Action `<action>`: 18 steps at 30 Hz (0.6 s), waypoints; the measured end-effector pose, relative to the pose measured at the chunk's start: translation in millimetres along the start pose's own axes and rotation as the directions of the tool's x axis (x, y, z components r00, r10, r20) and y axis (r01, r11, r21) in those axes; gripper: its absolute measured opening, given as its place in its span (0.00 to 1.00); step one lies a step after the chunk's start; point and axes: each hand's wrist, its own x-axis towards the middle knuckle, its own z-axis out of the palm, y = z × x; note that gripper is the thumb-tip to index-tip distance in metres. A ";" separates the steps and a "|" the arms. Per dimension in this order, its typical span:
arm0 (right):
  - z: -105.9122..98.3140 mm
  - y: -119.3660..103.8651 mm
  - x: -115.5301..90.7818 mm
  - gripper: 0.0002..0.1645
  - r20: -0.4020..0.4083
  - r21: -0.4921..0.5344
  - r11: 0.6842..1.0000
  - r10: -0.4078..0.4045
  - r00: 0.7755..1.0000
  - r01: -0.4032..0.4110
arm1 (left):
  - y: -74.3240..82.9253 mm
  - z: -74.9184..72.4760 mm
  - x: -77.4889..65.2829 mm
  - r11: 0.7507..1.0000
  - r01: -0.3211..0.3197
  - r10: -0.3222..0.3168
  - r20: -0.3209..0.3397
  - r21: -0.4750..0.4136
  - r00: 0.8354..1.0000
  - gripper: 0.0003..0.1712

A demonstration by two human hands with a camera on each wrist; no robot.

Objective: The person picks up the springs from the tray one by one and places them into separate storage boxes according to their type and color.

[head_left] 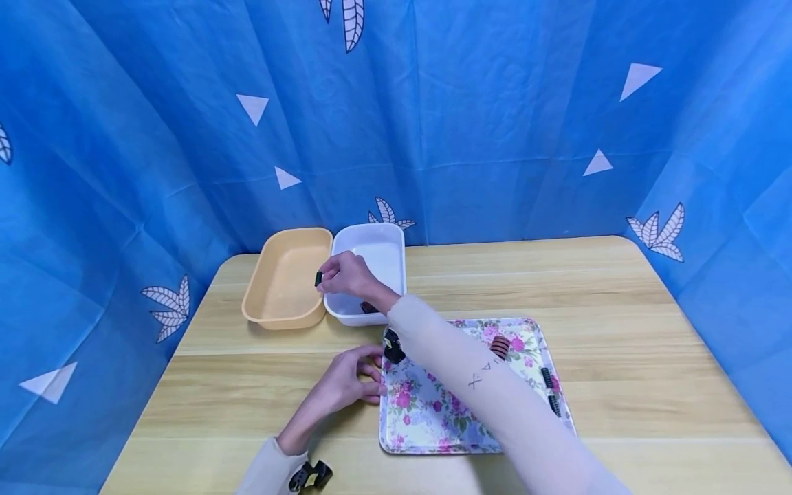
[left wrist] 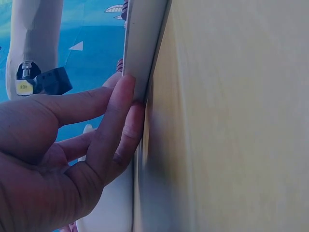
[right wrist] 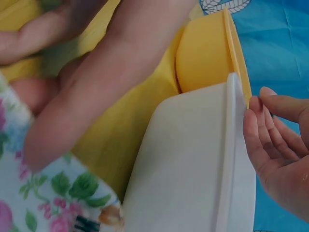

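Observation:
My right hand [head_left: 349, 273] pinches a small dark green piece [head_left: 318, 278] between thumb and fingertips, above where the rims of the orange bin [head_left: 252, 302] and the white bin [head_left: 365, 320] meet. In the right wrist view that piece is mostly hidden behind the fingers. My left hand [head_left: 340, 381] grips the left edge of a floral tray [head_left: 427, 440]; the left wrist view has its fingertips on the tray's rim [left wrist: 145, 43]. A brown ridged piece [head_left: 500, 346] and two dark ridged pieces [head_left: 547, 378] lie on the tray.
Another brown ridged piece [head_left: 368, 307] lies at the near end of the white bin. My right forearm crosses over the tray and covers part of it. Blue curtains [head_left: 470, 137] hang behind and beside the wooden table [head_left: 650, 385].

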 end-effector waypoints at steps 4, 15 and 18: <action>4.6 -3.7 1.1 0.20 -0.004 0.002 1.000 0.007 1.000 -0.007 | -0.9 0.2 -1.3 1.000 -0.018 0.018 0.003 -0.017 1.000 0.36; -2.8 -4.1 -6.0 0.19 0.041 0.000 1.000 -0.019 0.999 0.019 | 0.7 1.5 -0.3 1.000 -0.011 0.012 -0.003 0.018 1.000 0.38; -7.2 -4.1 -10.1 0.20 0.065 -0.005 0.999 -0.042 0.997 0.042 | 1.8 1.7 0.1 1.000 -0.004 0.004 -0.009 0.018 1.000 0.37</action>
